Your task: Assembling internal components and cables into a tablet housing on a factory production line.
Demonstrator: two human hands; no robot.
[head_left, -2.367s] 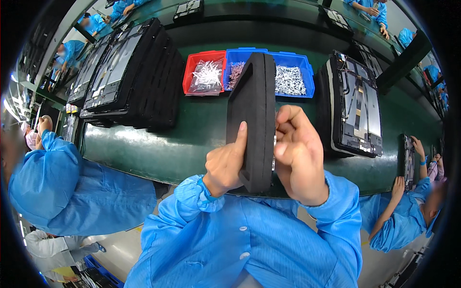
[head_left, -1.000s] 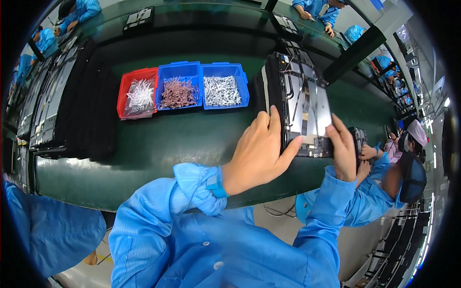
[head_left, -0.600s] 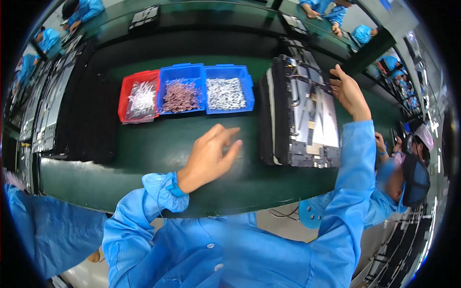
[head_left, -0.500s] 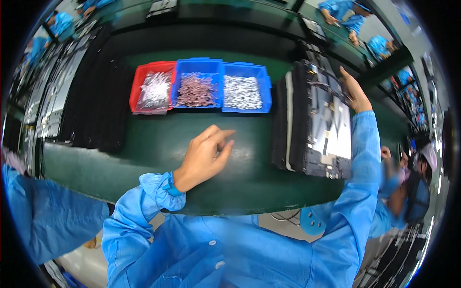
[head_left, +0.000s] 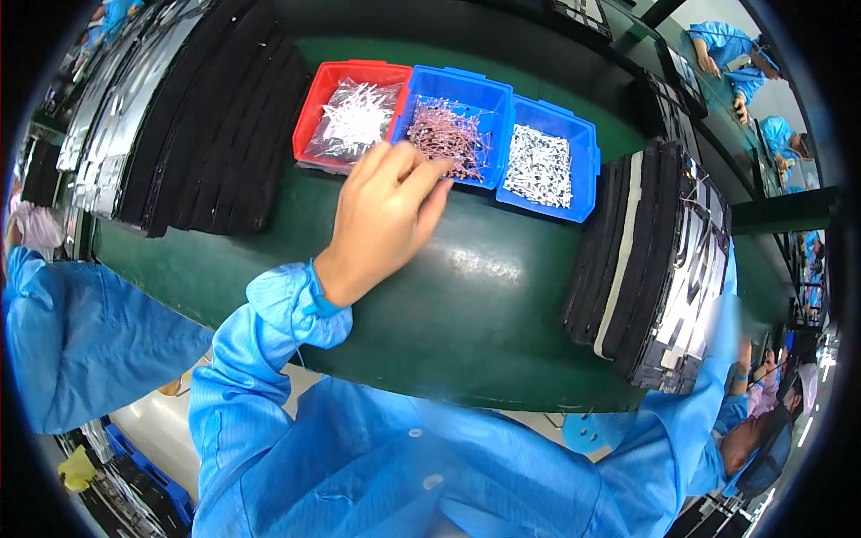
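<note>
My left hand (head_left: 381, 220) is at the near edge of the middle blue bin (head_left: 462, 85), which holds a heap of small pinkish-brown parts (head_left: 448, 134). Its index finger and thumb point toward that heap with a gap between them, the other fingers are bent, and I see nothing held. On the right, a stack of flat black panels (head_left: 619, 260) stands on edge, its outermost panel showing metal plates and cables. My right sleeve (head_left: 725, 314), blurred, reaches along the outer side of this stack; the right hand itself is hidden.
To the left of the middle bin is a red bin (head_left: 309, 112) with a clear bag of white pieces (head_left: 357, 117). A second blue bin (head_left: 583, 152) to the right holds black-and-white parts (head_left: 538, 166). Many black panels (head_left: 224, 134) stand at left on the green table (head_left: 430, 332). Other people work nearby.
My left hand has moved forward from the bare tabletop to the middle bin. My right hand, earlier seen at the panel stack's far outer edge, has gone out of sight. The view has turned.
</note>
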